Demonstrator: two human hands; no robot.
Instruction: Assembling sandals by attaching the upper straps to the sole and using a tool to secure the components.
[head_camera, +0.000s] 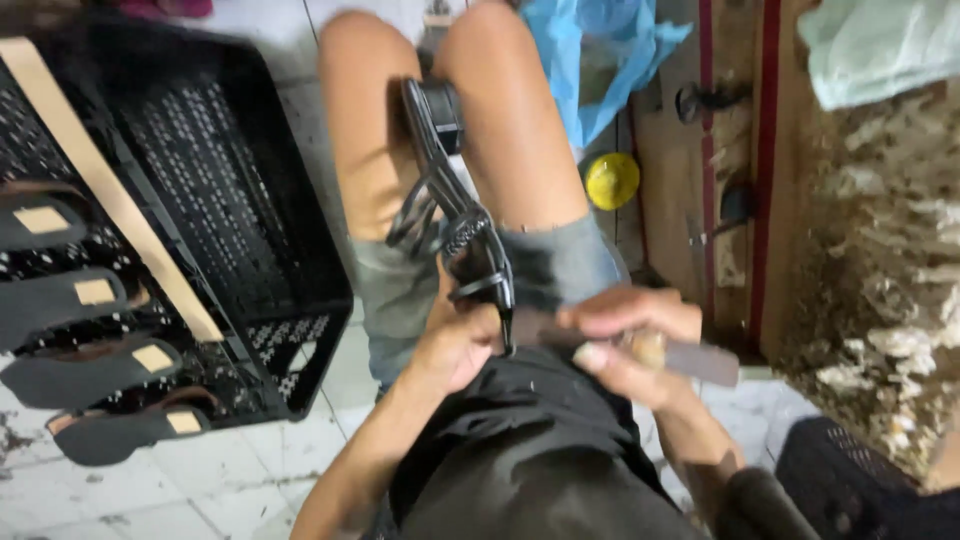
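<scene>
L hand (455, 340) grips a black strappy high-heeled sandal (455, 215) lying along the lap between the knees. R hand (625, 335) pinches a flat dark blade-like tool (690, 358) w/ pale handle, tip at the sandal's rear; motion blur hides the contact pt.

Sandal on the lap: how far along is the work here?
Four sandals already lie soles-up on the black crate. In hand: left hand holds a black strappy sandal while right hand works a flat tool against it. What remains cannot be told.
</scene>
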